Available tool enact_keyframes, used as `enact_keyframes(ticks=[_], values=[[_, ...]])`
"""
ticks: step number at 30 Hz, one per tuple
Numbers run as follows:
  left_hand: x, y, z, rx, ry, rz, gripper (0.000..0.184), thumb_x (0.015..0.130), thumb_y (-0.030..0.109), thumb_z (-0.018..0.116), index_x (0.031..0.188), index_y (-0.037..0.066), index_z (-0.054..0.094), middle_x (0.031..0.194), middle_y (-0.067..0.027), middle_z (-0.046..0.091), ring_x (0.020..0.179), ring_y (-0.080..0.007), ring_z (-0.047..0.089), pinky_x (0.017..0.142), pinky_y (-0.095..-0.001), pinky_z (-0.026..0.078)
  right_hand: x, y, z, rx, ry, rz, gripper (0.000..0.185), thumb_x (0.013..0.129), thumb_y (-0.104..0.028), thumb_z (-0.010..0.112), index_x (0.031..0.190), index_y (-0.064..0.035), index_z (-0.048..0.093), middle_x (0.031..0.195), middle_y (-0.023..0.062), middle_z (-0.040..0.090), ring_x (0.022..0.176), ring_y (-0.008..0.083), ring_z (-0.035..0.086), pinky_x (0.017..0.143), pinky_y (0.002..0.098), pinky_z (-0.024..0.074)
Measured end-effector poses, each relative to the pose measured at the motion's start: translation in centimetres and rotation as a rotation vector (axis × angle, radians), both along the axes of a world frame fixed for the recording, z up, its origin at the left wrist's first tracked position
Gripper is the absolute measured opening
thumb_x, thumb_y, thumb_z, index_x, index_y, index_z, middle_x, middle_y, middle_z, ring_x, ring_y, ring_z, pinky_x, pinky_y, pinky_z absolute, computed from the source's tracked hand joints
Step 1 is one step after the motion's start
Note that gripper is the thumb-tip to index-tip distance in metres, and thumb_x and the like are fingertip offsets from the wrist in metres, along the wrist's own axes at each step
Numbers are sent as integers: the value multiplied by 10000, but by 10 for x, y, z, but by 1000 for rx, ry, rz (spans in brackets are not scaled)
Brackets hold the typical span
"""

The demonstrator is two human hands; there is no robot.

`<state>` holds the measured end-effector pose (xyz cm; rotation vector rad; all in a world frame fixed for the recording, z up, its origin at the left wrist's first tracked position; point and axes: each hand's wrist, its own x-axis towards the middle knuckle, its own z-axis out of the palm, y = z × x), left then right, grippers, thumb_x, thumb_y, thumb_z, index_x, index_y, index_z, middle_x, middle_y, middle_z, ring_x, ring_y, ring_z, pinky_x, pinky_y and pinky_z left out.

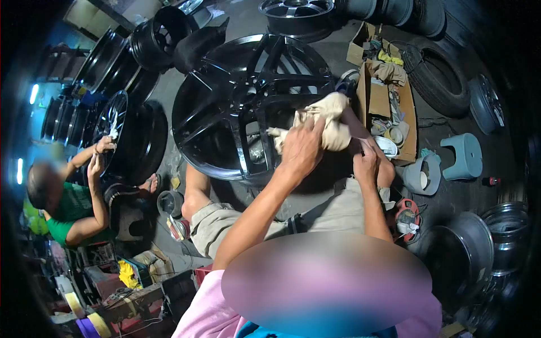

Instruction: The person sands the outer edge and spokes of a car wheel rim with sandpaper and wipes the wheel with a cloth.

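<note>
A glossy black multi-spoke wheel rim lies face up in front of me, between my legs. My left hand is closed on a crumpled beige cloth over the near right side of the rim, fingers pressing into it. The cloth covers part of the spokes. My right hand is beside my right knee and shin, its fingers curled. Whatever it may hold is too small or hidden to make out.
At left, a seated person in green handles another black rim. To the right stand a cardboard box of rags and supplies, a tire, a grey-blue stool, a cut plastic container, a red tool and stacked rims.
</note>
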<state>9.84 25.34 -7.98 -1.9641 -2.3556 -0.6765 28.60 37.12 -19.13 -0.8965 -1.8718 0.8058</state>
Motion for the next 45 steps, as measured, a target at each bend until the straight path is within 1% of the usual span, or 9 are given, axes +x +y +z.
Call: enact_keyframes(ticks=[9, 11, 15, 19, 20, 25, 29, 35, 45], values=[[-26, -173, 75, -292, 20, -271, 733, 682, -1, 780, 1407, 35, 677, 1608, -209, 539, 1522, -383, 472, 1216, -469, 407, -17, -14, 44, -8, -9, 83, 308, 1117, -198, 596, 1209, 31, 780, 1138, 177, 765, 1085, 327, 728, 976, 395, 550], [-69, -197, 77, -329, -365, -305, 758, 624, 11, 822, 1373, 31, 702, 1502, -216, 627, 1514, -408, 474, 1237, -532, 367, -25, -14, 66, 77, -19, 106, 298, 1112, -185, 600, 1212, 33, 778, 1151, 177, 760, 1102, 331, 723, 982, 400, 548], [-126, -193, 139, -45, -495, 114, 462, 799, -64, 789, 1254, -8, 730, 1138, -76, 787, 1034, -166, 720, 936, -348, 580, -50, 2, 92, 354, -96, 136, 275, 1096, -135, 605, 1260, 20, 762, 1220, 168, 744, 1123, 350, 697, 980, 413, 546], [-182, -141, 141, 302, 0, 211, 427, 896, 54, 690, 1317, -16, 666, 1104, -206, 753, 938, -274, 737, 863, -382, 572, -60, -21, 84, 472, -169, 115, 267, 1025, -99, 687, 1261, -17, 782, 1233, 152, 740, 1117, 344, 667, 992, 462, 526], [-189, -127, 134, 209, -124, 298, 392, 861, 131, 751, 1223, 6, 670, 1172, -225, 710, 1115, -474, 675, 957, -495, 537, -59, -38, 74, 470, -161, 106, 270, 1010, -97, 701, 1256, -24, 787, 1235, 151, 740, 1128, 342, 662, 995, 464, 525], [-228, -93, 38, -127, -9, 133, 748, 892, 561, 819, 1379, 27, 628, 1240, -267, 698, 1181, -457, 674, 1022, -516, 532, -66, -150, 77, 407, -161, 197, 310, 936, -123, 779, 1244, -90, 803, 1322, 44, 733, 1195, 311, 619, 1030, 447, 497], [-193, -116, 44, 126, 170, 176, 721, 929, 484, 811, 1443, 22, 604, 1382, -257, 649, 1295, -434, 626, 1079, -495, 512, -60, -142, 88, 446, -278, 78, 297, 965, -170, 758, 1253, -122, 811, 1333, 4, 738, 1261, 305, 595, 1058, 446, 466], [-127, -187, 79, 141, -99, 195, 262, 978, 176, 780, 1173, 4, 744, 1235, -175, 730, 1176, -377, 685, 1041, -452, 537, -84, 7, 93, 461, -324, -79, 252, 1049, -200, 676, 1219, -72, 811, 1242, 65, 765, 1170, 323, 628, 1015, 462, 496], [-106, -199, 27, -93, -4, 48, 531, 1039, 464, 683, 1267, -13, 720, 1240, -198, 743, 1222, -370, 679, 1166, -467, 444, -99, 32, 91, 430, -396, -35, 279, 1062, -252, 657, 1259, -117, 800, 1239, 49, 742, 1140, 317, 645, 962, 485, 483]])
